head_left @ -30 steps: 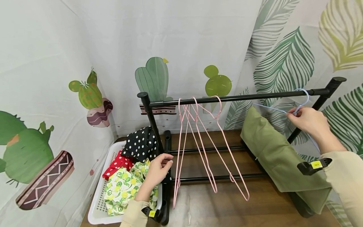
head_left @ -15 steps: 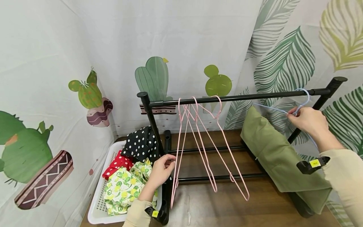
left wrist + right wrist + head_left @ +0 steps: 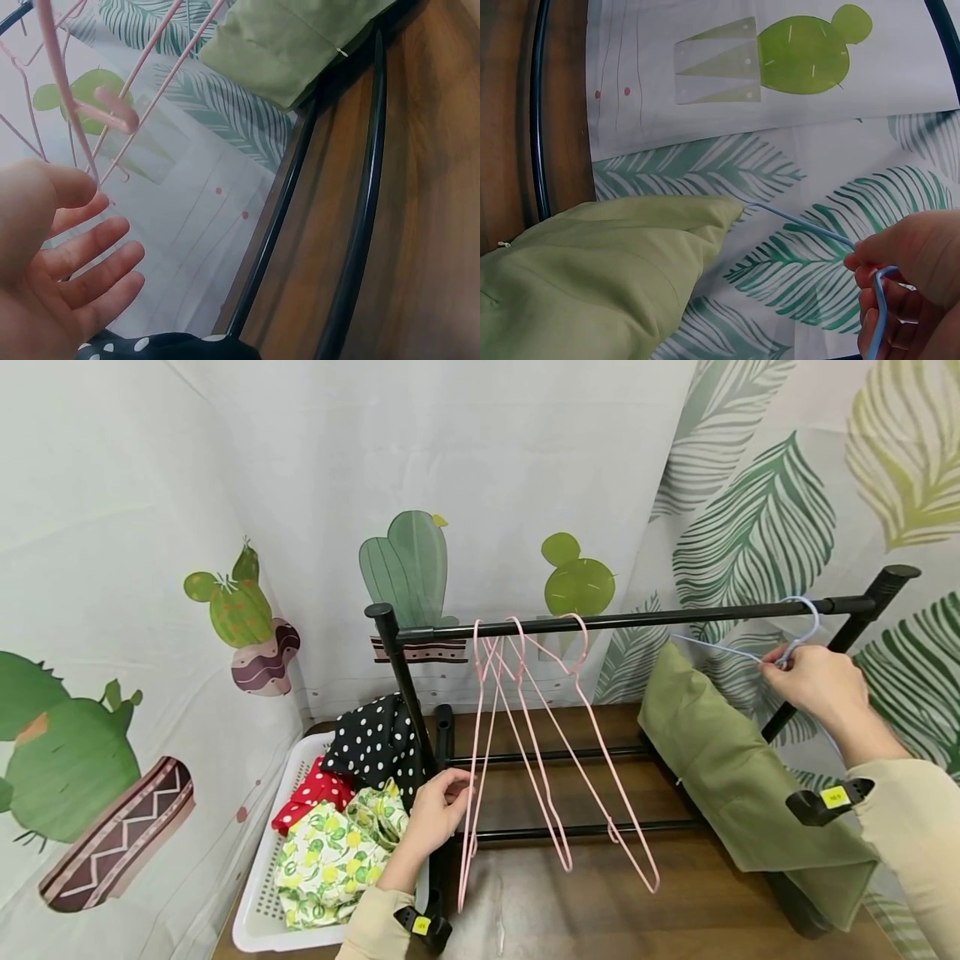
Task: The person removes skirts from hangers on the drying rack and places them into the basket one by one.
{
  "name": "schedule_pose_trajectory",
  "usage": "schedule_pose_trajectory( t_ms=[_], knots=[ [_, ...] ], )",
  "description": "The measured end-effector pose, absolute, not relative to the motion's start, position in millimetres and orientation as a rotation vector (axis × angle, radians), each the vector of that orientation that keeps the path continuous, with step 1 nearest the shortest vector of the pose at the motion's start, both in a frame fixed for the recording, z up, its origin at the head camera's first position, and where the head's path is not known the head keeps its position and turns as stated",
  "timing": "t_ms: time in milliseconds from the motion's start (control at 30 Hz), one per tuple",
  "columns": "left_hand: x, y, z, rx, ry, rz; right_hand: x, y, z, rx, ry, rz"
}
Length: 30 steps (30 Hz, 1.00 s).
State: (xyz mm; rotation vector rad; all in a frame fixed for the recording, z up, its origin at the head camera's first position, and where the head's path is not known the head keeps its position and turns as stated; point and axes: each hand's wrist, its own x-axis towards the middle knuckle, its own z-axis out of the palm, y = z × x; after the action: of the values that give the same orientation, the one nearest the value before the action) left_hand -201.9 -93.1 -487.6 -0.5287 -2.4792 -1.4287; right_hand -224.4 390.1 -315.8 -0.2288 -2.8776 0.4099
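Several pink hangers hang from the black rail [image 3: 675, 615]. My left hand [image 3: 437, 814] is at the side of the leftmost pink hanger [image 3: 480, 675]. In the left wrist view, its thumb and index finger pinch the hanger's wire, and the other fingers lie loosely bent. My right hand [image 3: 817, 681] grips a light-blue hanger [image 3: 802, 223] just below its hook, which is over the rail's right end. An olive-green garment [image 3: 720, 777] hangs on that blue hanger, sloping down to the right. The hanger's lower part is hidden behind the cloth.
At the left, a white basket [image 3: 251, 902] holds a black polka-dot cloth [image 3: 375, 739], a red polka-dot cloth [image 3: 311, 797] and a lemon-print cloth [image 3: 330, 860]. The rack's lower bars [image 3: 585, 830] run above the wooden table [image 3: 600, 910]. Printed curtains [image 3: 480, 460] stand behind.
My left hand has moved a little to the right, up to the leftmost pink hanger, which has swung slightly. My right hand stays at the blue hanger.
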Motion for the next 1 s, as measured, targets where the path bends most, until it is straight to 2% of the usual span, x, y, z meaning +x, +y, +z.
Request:
schedule_pose_trajectory(
  t_ms=[1000],
  knots=[
    [-198,-82,-491,-0.507,-2.523,-1.511,-225,365,-306,-0.148,-2.818,0.383]
  ],
)
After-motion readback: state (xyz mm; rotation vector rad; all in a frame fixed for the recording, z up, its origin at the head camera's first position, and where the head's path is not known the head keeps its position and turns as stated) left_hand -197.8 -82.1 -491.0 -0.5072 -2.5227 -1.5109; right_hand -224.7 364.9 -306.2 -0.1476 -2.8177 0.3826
